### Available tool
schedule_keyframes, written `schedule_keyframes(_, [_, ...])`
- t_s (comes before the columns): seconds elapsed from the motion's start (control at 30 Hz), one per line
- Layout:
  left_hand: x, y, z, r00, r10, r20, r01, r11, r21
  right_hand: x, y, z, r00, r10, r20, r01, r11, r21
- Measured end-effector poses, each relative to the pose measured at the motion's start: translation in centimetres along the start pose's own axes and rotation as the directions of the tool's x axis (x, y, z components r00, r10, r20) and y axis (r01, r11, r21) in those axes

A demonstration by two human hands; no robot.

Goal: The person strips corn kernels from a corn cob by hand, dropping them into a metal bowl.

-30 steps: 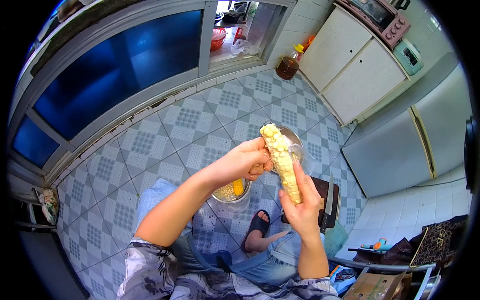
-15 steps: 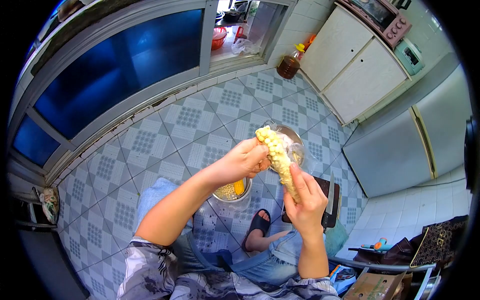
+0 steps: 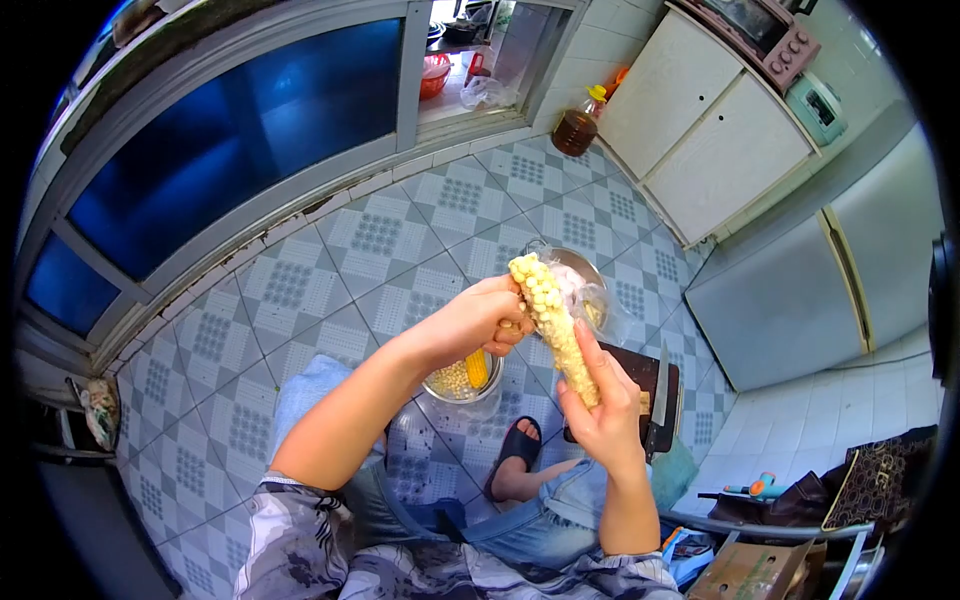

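"What is the left hand (image 3: 485, 320) doing?"

"It's curled nearly into a fist, its fingers and thumb against the side of the corn cob (image 3: 555, 325), near the top end. I can't tell whether anything sits inside the curl."

"And the right hand (image 3: 606, 408)?"

"Closed partway around the lower end, fingers along one side, thumb on the other. It has firm hold of the cob."

"Where is the cob, exactly?"

"Up in front of the person, between both hands, tilted so its top leans left. Plump pale kernels cover the upper part; lower down it looks rough and stripped."

"What's below the hands?"

"Under the left wrist, a round pot (image 3: 448, 400) with loose kernels (image 3: 455, 382) and a yellower ear of corn (image 3: 477, 369) in it. The forearm and hand hide part of it."

"Beyond the cob?"

"A metal bowl (image 3: 592, 265) on the floor, with a clear plastic bag (image 3: 608, 318) in it and spilling past its rim. The cob covers part of that."

"And beside the right hand?"

"A dark chopping board (image 3: 632, 364), a knife (image 3: 661, 385) lying along its right side."

"Farther out?"

"Patterned floor tiles (image 3: 300, 290), then a yellow-capped bottle (image 3: 575, 133) by a white cupboard (image 3: 730, 165), and a fridge (image 3: 770, 310) on the right."
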State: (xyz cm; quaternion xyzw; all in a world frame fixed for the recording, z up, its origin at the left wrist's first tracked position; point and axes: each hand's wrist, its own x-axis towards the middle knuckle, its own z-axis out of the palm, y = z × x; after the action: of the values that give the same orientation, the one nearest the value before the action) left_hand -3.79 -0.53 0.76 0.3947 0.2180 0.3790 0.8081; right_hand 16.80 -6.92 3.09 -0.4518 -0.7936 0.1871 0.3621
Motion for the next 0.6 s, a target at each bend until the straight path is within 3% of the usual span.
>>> schedule_keyframes(0.1, [0.0, 0.2, 0.8, 0.994, -0.046, -0.097, 0.031, 0.988, -0.15, 0.0, 0.6, 0.3, 1.0, -0.014, -0.019, 0.013, 0.997, -0.082])
schedule_keyframes(0.2, [0.5, -0.4, 0.2, 0.998, -0.033, -0.061, 0.029, 0.997, -0.074, 0.1, 0.7, 0.7, 0.999, -0.033, -0.028, 0.028, 0.986, -0.167])
schedule_keyframes(0.33, [0.3, -0.3, 0.9, 0.98, -0.037, -0.196, 0.025, 0.998, -0.062, -0.2, 1.0, 1.1, 1.0, -0.021, -0.022, 0.015, 0.965, -0.261])
schedule_keyframes(0.4, [0.2, -0.2, 1.0, 0.977, -0.028, -0.211, 0.044, 0.996, 0.071, -0.3, 1.1, 1.1, 0.999, -0.027, -0.021, 0.02, 0.96, -0.281])
schedule_keyframes(0.6, [0.3, -0.7, 0.8, 0.991, 0.031, -0.127, -0.009, 0.985, 0.17, -0.2, 1.2, 1.1, 0.997, -0.076, -0.034, 0.06, 0.936, -0.348])
